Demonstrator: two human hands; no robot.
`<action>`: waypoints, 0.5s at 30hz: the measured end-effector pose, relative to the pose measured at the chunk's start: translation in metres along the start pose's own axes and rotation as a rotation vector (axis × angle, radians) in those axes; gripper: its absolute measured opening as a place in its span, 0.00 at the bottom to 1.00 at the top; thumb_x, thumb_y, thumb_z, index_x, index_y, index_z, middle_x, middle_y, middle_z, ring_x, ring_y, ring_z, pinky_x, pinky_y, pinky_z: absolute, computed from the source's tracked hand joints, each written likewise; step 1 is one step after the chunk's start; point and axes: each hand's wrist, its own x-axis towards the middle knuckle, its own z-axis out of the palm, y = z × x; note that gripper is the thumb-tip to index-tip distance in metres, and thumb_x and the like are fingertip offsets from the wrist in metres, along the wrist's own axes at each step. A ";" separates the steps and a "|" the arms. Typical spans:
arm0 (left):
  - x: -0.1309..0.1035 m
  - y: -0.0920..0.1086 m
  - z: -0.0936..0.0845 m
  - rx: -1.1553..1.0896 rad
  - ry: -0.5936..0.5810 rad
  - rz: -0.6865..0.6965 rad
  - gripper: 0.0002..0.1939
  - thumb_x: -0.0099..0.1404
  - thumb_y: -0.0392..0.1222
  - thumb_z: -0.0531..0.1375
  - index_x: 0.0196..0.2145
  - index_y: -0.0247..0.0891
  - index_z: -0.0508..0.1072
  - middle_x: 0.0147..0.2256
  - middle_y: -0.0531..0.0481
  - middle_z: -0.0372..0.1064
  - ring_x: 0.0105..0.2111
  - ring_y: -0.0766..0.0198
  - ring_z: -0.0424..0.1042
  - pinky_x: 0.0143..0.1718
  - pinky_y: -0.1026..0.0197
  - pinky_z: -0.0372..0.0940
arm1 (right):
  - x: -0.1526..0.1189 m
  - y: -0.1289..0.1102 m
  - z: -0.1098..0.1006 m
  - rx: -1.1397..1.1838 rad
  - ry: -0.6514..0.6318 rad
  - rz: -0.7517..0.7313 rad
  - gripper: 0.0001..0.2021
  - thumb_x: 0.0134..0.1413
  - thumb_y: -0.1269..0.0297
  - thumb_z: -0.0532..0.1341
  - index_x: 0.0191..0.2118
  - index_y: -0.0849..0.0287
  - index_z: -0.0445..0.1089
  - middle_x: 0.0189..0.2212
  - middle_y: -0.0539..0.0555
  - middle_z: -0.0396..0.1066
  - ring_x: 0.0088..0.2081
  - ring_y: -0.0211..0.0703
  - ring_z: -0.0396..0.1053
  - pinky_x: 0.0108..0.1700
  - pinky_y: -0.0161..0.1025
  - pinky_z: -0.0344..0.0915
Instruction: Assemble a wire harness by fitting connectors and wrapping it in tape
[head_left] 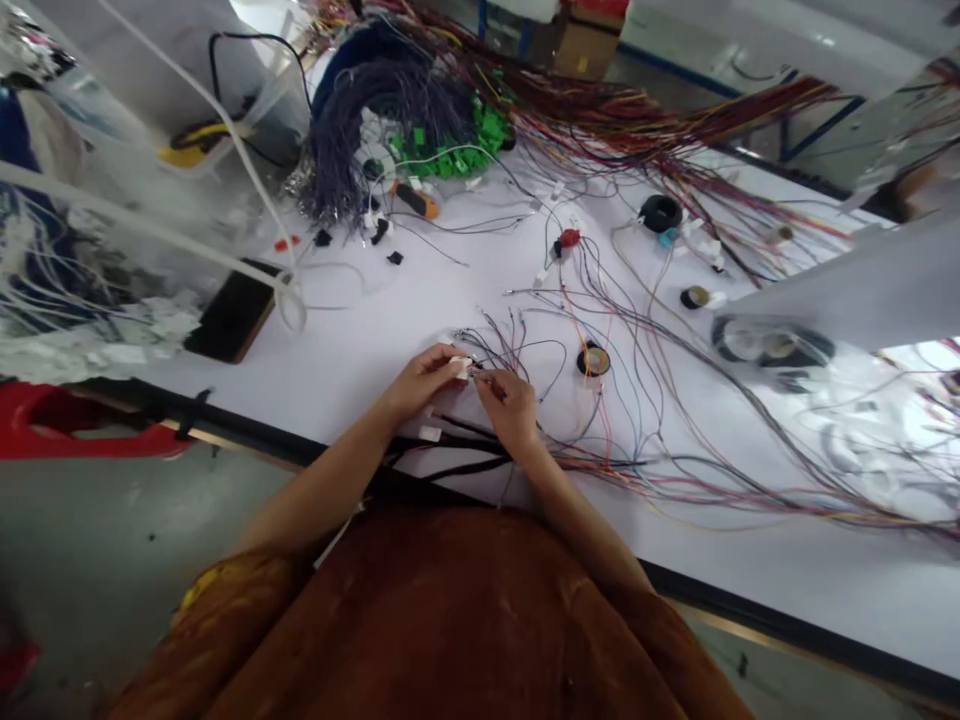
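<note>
Near the front edge of the white table, my left hand (pixel 421 383) is closed on a small white connector housing (pixel 460 368). My right hand (pixel 511 405) pinches a thin wire (pixel 478 373) right beside the housing. Whether the wire's tip is inside the housing I cannot tell. Behind my fingers, several loose wires with metal terminals (pixel 517 325) fan out over the table. Dark sleeved cables (pixel 457 465) run under my right wrist, with a white connector (pixel 430 433) lying by them.
Tape rolls (pixel 593 359) and a red connector (pixel 570 238) lie among wires to the right. Farther back are an orange-and-black cutter (pixel 415 199), green connectors (pixel 457 155) and a purple wire bundle (pixel 375 100). A dark phone-like slab (pixel 234 310) rests at left, near a red stool (pixel 90 440).
</note>
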 end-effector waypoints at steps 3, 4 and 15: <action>0.001 -0.003 -0.001 -0.001 0.000 -0.001 0.18 0.58 0.52 0.67 0.40 0.38 0.74 0.34 0.51 0.73 0.32 0.67 0.71 0.38 0.62 0.69 | 0.001 -0.001 -0.002 0.003 -0.041 0.002 0.09 0.58 0.63 0.59 0.30 0.59 0.73 0.22 0.48 0.65 0.24 0.34 0.60 0.31 0.33 0.57; 0.002 -0.004 -0.001 0.002 0.002 0.003 0.17 0.58 0.52 0.66 0.40 0.38 0.74 0.35 0.51 0.73 0.32 0.67 0.71 0.38 0.62 0.69 | 0.000 -0.001 -0.002 0.007 -0.041 0.020 0.10 0.58 0.63 0.59 0.29 0.59 0.73 0.21 0.47 0.65 0.24 0.34 0.60 0.30 0.33 0.57; 0.000 0.001 0.001 0.037 -0.013 0.058 0.18 0.59 0.53 0.66 0.40 0.37 0.74 0.33 0.51 0.73 0.31 0.67 0.72 0.38 0.62 0.69 | -0.001 0.006 -0.001 -0.030 -0.026 0.029 0.11 0.59 0.60 0.59 0.30 0.59 0.73 0.23 0.48 0.67 0.25 0.35 0.62 0.31 0.33 0.57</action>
